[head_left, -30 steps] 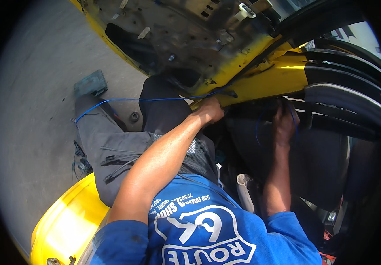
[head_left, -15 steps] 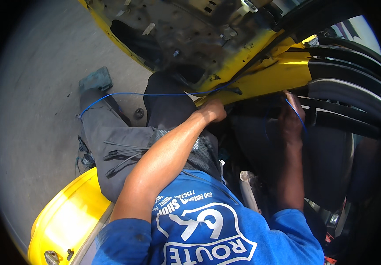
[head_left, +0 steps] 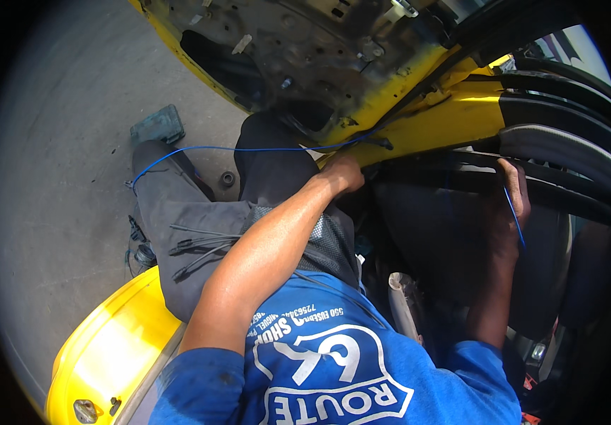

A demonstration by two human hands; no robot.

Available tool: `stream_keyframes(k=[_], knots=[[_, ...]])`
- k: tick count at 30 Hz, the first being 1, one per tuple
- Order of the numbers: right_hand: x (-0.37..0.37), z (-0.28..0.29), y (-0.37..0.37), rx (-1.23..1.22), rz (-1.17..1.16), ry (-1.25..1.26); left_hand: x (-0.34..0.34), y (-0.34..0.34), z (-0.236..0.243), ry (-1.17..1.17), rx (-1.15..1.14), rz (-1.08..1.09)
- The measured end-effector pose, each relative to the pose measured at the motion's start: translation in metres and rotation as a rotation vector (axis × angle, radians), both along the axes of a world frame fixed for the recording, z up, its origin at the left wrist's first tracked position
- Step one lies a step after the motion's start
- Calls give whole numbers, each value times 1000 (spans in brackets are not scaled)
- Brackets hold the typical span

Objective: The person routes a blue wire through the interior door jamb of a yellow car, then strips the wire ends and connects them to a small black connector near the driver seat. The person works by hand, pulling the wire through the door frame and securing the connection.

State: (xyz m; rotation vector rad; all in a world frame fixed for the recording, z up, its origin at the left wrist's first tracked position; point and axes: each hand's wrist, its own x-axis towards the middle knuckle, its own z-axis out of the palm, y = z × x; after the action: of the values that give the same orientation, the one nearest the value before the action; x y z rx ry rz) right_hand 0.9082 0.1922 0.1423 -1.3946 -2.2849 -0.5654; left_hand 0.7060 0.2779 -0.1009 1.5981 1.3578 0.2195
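Observation:
My left hand (head_left: 341, 173) is closed on the lower edge of a long yellow car panel (head_left: 447, 117), under a metal inner panel (head_left: 319, 57) with yellow edges. My right hand (head_left: 512, 195) is farther right, fingertips curled at a black trim strip (head_left: 560, 184); a thin blue wire lies along this hand, and what the fingers hold is hidden. More blue wire (head_left: 241, 149) runs across my dark-trousered knees to the yellow panel. Several dark cables (head_left: 199, 248) lie over my lap, partly behind my left forearm.
A yellow body part (head_left: 107, 340) is at lower left. On the grey floor (head_left: 57, 177) lie a flat greenish object (head_left: 156, 126), a small dark round part (head_left: 227, 180) and tangled wires (head_left: 139, 251). Dark seats (head_left: 461, 269) and a pale rolled item (head_left: 404, 304) fill the lower right.
My right hand has moved right along the black trim, with the blue wire shifting along with it. My left hand stays on the yellow panel's edge. The whole view has shifted slightly.

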Motion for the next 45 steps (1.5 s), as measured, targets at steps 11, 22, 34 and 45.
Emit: stream_keyframes(k=[11, 22, 34, 45], knots=[[6, 14, 7, -163, 64, 39, 22, -16, 25, -234, 297, -5], [7, 11, 15, -218, 106, 1, 84, -20, 89, -380, 388, -92], [-3, -13, 24, -239, 77, 84, 106, -21, 91, -450, 455, 132], [3, -44, 35, -162, -11, 19, 111, -22, 80, -474, 566, 163]])
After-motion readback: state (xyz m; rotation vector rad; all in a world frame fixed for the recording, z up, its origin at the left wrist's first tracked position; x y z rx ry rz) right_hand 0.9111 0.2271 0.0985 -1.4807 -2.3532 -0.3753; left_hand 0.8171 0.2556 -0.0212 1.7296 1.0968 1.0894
